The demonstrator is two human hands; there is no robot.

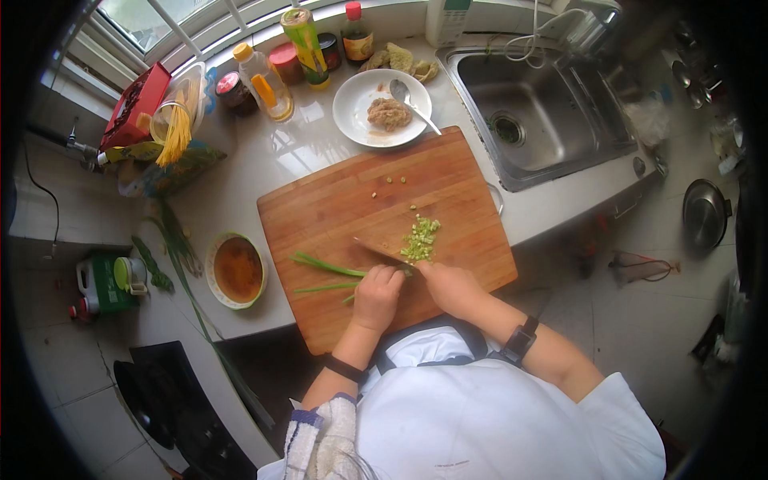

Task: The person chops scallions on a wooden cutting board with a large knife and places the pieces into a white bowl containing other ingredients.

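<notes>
On a wooden cutting board [336, 198], my left hand [379, 295] presses down on green scallion stalks [327, 287], whose ends stick out to its left. My right hand [450, 288] is closed around a kitchen knife [381, 250]; the handle is hidden by the hand, and the blade points up and left. Both hands are close together near the board's lower edge. A small heap of chopped scallion [422, 237] lies just beyond the right hand, with a few loose bits farther up the board.
A white plate [348, 120] with minced meat [389, 114] and a metal spoon [414, 105] touches the board's far edge. A bowl of brown liquid [239, 270] stands left, near long scallions [180, 258]. Bottles and jars line the window side; a steel sink [540, 120] is at right.
</notes>
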